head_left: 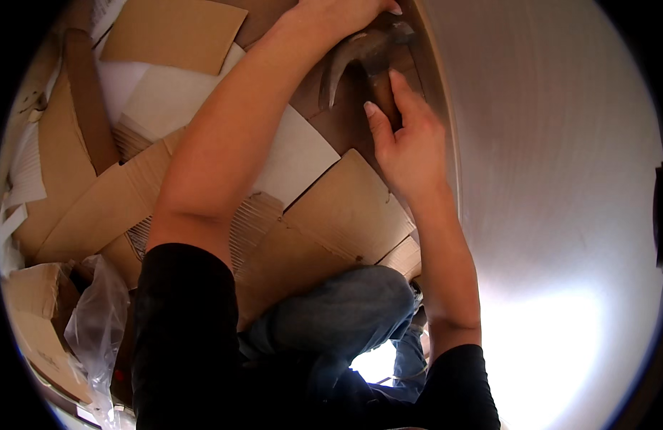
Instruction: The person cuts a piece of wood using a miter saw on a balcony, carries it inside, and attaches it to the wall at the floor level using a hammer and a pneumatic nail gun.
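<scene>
My right hand (pixel 410 147) is wrapped round the handle of a claw hammer (pixel 374 54), thumb and forefinger along the grip. The hammer's dark metal head lies close to the raised edge of a large smooth panel (pixel 546 165), its curved claw pointing left. My left hand (pixel 338 14) reaches to the top of the picture, just beyond the hammer head. One fingertip shows near the panel's edge; the other fingers are cut off by the picture's rim, so I cannot make out whether they hold anything.
Overlapping flattened cardboard (pixel 353 208) and pale sheets (pixel 295 158) cover the left side. At the lower left, clear plastic film (pixel 102 315) hangs by an open cardboard box (pixel 37 294). My bent knee (pixel 338 301) rests near the cardboard. Bright glare marks the panel's lower part.
</scene>
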Tool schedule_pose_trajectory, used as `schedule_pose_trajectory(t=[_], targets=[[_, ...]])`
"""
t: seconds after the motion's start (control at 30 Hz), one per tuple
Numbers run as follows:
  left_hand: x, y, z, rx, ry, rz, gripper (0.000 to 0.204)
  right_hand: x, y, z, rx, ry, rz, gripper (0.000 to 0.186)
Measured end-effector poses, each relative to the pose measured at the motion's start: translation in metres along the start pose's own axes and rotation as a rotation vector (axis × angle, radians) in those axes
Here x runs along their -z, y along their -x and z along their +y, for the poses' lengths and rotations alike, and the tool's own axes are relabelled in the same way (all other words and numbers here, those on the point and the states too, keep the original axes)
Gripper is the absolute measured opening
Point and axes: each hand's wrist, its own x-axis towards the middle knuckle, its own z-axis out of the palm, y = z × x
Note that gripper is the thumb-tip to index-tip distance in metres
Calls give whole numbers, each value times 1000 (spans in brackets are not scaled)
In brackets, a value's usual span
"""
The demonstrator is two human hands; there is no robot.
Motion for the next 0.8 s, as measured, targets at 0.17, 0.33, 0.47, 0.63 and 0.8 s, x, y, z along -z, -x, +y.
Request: schedule_pose_trajectory(t=[0.17, 0.33, 0.47, 0.63, 0.8], targets=[[5, -4, 2, 110, 137, -69, 21, -8, -2, 13, -16, 16, 37, 53], [7, -19, -6, 252, 610, 106, 32, -15, 6, 18, -9, 83, 32, 52], [11, -22, -13, 303, 802, 38, 45, -10, 3, 4, 102, 129, 49, 51], [8, -19, -16, 347, 870, 27, 47, -10, -19, 16, 65, -47, 102, 52], [3, -22, -21, 263, 780, 52, 46, -13, -6, 6, -31, 30, 25, 52]])
